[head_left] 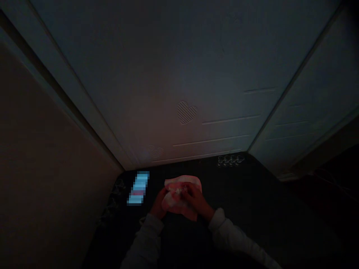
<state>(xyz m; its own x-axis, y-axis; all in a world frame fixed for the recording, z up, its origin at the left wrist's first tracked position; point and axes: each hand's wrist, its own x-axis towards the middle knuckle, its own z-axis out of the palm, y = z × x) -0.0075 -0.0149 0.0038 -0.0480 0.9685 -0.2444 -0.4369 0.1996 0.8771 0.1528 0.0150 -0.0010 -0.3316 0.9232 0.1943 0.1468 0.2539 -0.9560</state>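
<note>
A pink and pale patterned cloth [183,213] is spread between my hands near the front of the dark surface. My left hand [159,204] is closed on the cloth's left side, its fingers partly covered by the folds. From the right, my right hand [198,201] reaches over the cloth with its fingertips pinched at a small clear, shiny piece [184,188]. That piece looks like glass and lies against the cloth. The dim light hides its exact shape and most of my left fingers.
Several small clear glass-like pieces [230,160] stand in rows at the back right. More clear pieces [113,201] line the left edge, hard to make out. A lit, pixelated phone-like screen [138,188] lies left of my hands. A pale panel with embossed hearts [187,112] rises behind.
</note>
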